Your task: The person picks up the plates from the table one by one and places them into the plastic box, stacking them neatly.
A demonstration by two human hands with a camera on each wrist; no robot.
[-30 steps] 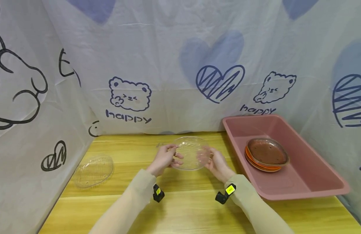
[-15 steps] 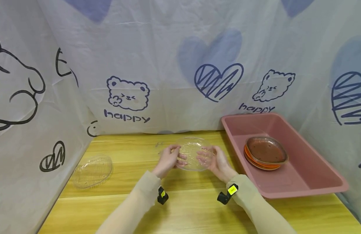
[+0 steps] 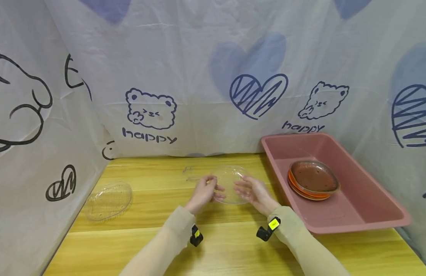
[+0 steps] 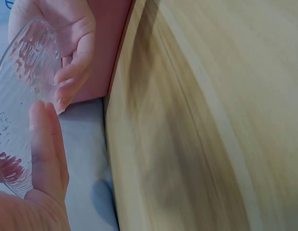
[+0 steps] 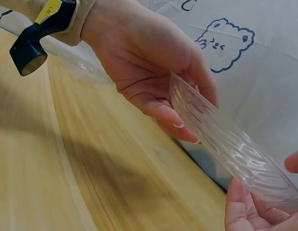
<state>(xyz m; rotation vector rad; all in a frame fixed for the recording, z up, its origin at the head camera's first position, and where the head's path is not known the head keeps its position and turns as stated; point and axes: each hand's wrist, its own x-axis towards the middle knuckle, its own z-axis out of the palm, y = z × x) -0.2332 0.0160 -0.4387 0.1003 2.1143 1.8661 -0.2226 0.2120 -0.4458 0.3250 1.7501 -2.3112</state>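
Observation:
A clear oval plate with a rippled surface (image 3: 229, 177) is held up over the middle of the table. My left hand (image 3: 203, 194) pinches its left edge, the thumb on one face and the fingers on the other, as the right wrist view shows. At the plate's right side is my right hand (image 3: 257, 194), its fingers loosely spread. In the right wrist view, the fingers (image 5: 238, 204) of that hand lie under the plate's lower edge, while its thumb (image 5: 295, 162) stands apart from the upper edge.
A pink tub (image 3: 358, 214) stands at the right, with orange dishes (image 3: 293, 188) stacked under a clear brownish-looking dish (image 3: 314, 177). Another clear oval dish (image 3: 109, 201) lies at the table's left. Faint clear pieces (image 3: 189, 170) show behind my left hand. A printed curtain (image 3: 202, 76) hangs behind.
The plate has moved slightly right and nearer to me, with the left hand following it. My right hand's fingers have loosened and now show in front of the plate.

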